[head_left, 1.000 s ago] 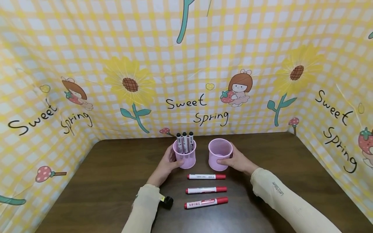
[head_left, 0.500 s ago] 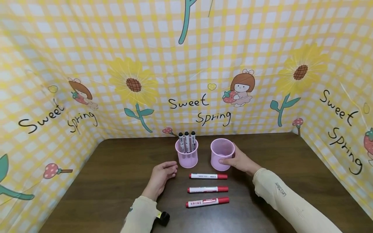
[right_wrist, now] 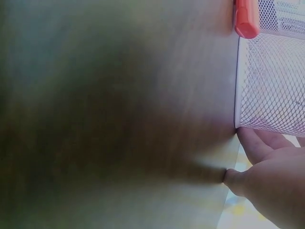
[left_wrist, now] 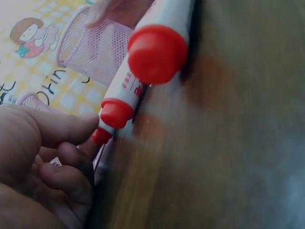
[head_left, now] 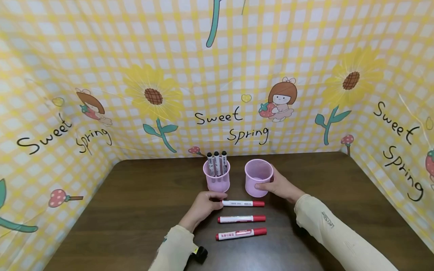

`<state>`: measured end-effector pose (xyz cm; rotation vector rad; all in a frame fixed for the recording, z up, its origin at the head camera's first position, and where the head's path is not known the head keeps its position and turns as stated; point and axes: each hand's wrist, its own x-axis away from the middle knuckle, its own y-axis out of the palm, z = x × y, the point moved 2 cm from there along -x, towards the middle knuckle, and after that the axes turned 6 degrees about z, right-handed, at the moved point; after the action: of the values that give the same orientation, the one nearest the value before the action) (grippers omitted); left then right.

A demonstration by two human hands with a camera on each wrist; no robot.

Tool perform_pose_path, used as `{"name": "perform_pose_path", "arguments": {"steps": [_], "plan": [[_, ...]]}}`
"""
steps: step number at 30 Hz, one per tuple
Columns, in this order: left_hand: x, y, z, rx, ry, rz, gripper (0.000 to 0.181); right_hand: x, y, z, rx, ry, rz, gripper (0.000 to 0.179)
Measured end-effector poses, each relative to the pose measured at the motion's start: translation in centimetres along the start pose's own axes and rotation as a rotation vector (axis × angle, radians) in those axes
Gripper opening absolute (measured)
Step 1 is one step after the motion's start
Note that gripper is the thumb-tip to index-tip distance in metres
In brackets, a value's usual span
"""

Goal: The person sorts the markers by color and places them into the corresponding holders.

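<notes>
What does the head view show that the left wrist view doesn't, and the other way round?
Only the head view: the black marker caps and both cream sleeves.

Only the left wrist view: the fingers of the left hand curled below its thumb, and the rounded ends of the red markers face-on.

Both: the left hand, three red markers, two pink holders (partly hidden in the wrist view), and the right hand.

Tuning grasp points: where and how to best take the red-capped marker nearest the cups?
I'd pinch the marker mid-barrel, grip across its width, from above: it lies flat and sideways, leaving its long sides exposed. The left hand is at its left end; the red cap points right.
</notes>
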<state>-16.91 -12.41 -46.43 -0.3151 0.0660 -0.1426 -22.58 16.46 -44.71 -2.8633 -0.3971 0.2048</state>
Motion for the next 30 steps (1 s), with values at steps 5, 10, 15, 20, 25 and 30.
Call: {"name": "perform_pose_path", "arguments": {"steps": [5, 10, 15, 20, 25, 30], "plan": [[0.1, 0.3, 0.9, -0.164, 0.074, -0.013, 0.028, -0.1, 0.0, -0.2, 0.015, 0.015, 0.005, 0.086], [0.2, 0.6, 1.2, -0.322, 0.108, -0.010, 0.026, -0.1, 0.0, -0.2, 0.023, 0.018, -0.003, 0.086], [-0.2, 0.6, 0.9, -0.344, 0.097, -0.011, 0.021, 0.0, 0.0, -0.3, 0.013, 0.032, -0.001, 0.087], [-0.3, 0.4, 0.8, -0.194, 0.030, -0.037, 0.018, 0.1, 0.0, -0.5, 0.002, 0.020, -0.009, 0.086], [-0.1, -0.2, 1.1, -0.055, -0.054, -0.104, 0.019, 0.1, -0.1, -0.4, 0.002, 0.021, -0.014, 0.087], [-0.2, -1.3, 2.1, -0.077, -0.046, -0.138, 0.017, 0.0, -0.1, -0.3, -0.008, 0.016, -0.020, 0.087]]}}
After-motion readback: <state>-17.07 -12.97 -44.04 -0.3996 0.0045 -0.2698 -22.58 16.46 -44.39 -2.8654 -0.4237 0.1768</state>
